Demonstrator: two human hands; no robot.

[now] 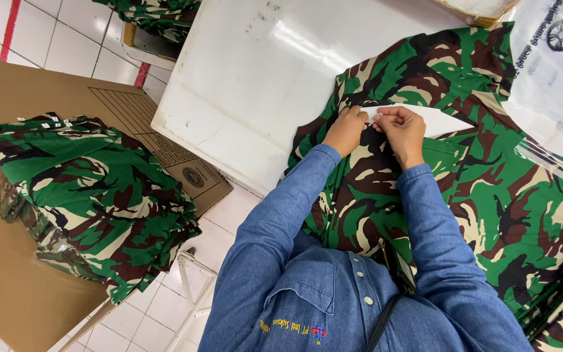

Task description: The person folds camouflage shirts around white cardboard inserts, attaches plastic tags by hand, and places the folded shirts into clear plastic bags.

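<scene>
Blue denim sleeves (307,215) fill the near foreground, reaching forward from the person's chest, over which a dark strap (386,313) is slung, to a camouflage garment (490,189) spread on the white tabletop (242,85). Both hands are brought together at the garment's upper part, just beside a white card insert (441,120) that shows from under the cloth. The left hand (345,130) is closed down on the fabric, and its fingers (354,115) are pinched nearly shut; the right hand (400,127) is curled likewise, with its fingers (382,119) pressed together on something small and pale held between the two hands. Whether that small piece is a tag, a thread or a pin cannot be told at this size. It lies right at the fingertips, touching both, on the cloth at the near edge of the card. Several risks can be judged from this: the tiny piece could be dropped into the busy pattern and lost; the fabric could be puckered or snagged if it is pulled too hard; and the card could be shifted under the cloth by the pressing hands. A stack of folded camouflage garments (92,195) rests well apart on flattened cardboard (8,91) to the left, and a clear plastic bag (555,65) lies at the right.
</scene>
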